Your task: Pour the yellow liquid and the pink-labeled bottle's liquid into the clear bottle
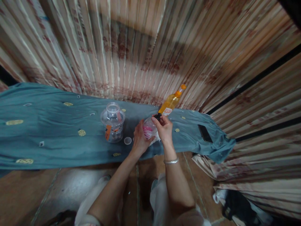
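A clear plastic bottle (148, 128) with a pink label is in front of me, leaning towards the right. My left hand (141, 138) is closed around its body from the left. At the top of the bottle is a black cap (157, 116), pinched between the thumb and fingers of my right hand (164, 127). Just behind my right hand stands a bottle of yellow-orange liquid (169, 104) with an orange top. Something white lies under my hands, mostly hidden. A small round translucent lid (127, 140) lies left of my left hand.
Farther left stands a large clear jar (113, 125) with orange stickers. A dark phone (205, 133) lies at the right end of the teal cloth (58, 125) covering the table. Pleated curtains (131, 56) hang behind and to the right. A dark bundle (240, 204) rests on the floor.
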`<state>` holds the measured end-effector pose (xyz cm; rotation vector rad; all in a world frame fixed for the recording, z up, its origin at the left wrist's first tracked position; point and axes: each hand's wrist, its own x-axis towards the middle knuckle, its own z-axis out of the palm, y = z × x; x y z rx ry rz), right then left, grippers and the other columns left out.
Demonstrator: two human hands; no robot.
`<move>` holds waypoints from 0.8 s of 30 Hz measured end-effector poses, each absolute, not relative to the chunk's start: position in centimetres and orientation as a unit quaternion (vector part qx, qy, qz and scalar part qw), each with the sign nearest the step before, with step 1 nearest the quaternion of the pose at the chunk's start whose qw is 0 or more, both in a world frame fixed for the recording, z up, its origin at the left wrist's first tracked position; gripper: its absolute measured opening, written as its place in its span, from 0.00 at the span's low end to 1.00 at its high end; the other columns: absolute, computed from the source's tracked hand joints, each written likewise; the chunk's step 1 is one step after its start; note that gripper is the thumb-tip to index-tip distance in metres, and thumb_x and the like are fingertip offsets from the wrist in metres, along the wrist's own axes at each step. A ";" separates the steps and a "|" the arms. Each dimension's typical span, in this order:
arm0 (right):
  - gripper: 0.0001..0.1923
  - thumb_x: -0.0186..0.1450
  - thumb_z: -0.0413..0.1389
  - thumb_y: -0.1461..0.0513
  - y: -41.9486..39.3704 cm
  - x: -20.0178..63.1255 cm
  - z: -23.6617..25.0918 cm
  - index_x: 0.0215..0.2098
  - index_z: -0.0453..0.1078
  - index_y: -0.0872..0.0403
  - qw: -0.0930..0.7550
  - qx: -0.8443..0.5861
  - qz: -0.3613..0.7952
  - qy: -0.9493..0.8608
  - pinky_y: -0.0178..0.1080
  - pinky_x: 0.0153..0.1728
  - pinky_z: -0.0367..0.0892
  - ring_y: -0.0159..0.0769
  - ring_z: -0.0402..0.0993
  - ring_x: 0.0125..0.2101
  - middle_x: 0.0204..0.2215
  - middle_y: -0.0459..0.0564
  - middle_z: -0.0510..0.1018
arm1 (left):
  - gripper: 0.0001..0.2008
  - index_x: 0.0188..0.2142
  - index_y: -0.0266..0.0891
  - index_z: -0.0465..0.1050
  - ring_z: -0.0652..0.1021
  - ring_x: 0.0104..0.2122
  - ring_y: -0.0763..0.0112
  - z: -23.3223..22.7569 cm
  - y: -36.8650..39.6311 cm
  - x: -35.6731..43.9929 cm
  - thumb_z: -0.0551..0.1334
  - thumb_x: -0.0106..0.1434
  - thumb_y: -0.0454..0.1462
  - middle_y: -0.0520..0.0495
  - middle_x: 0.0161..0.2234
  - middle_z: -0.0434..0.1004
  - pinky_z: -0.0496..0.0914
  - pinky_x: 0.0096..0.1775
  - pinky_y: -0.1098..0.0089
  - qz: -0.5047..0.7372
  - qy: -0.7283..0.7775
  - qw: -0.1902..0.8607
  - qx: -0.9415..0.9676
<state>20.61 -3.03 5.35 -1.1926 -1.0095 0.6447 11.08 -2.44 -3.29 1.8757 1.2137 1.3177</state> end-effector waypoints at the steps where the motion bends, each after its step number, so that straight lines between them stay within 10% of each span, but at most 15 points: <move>1: 0.15 0.50 0.64 0.55 -3.0 20.6 5.2 0.32 0.71 0.54 0.669 -0.526 0.286 -0.440 0.36 0.40 0.69 0.32 0.74 0.33 0.30 0.45 0.78 | 0.48 0.62 0.37 0.49 0.67 0.56 0.47 -3.3 -2.3 11.1 0.72 0.46 0.40 0.34 0.57 0.63 0.62 0.56 0.50 0.491 0.451 0.266 0.697; 24: 0.20 0.55 0.62 0.53 -3.4 20.7 4.6 0.41 0.68 0.53 0.618 -0.549 0.255 -0.502 0.40 0.46 0.69 0.35 0.75 0.40 0.39 0.49 0.78 | 0.39 0.57 0.38 0.55 0.70 0.53 0.50 -3.7 -1.5 11.2 0.69 0.47 0.37 0.37 0.52 0.67 0.65 0.53 0.52 0.524 0.434 0.288 0.674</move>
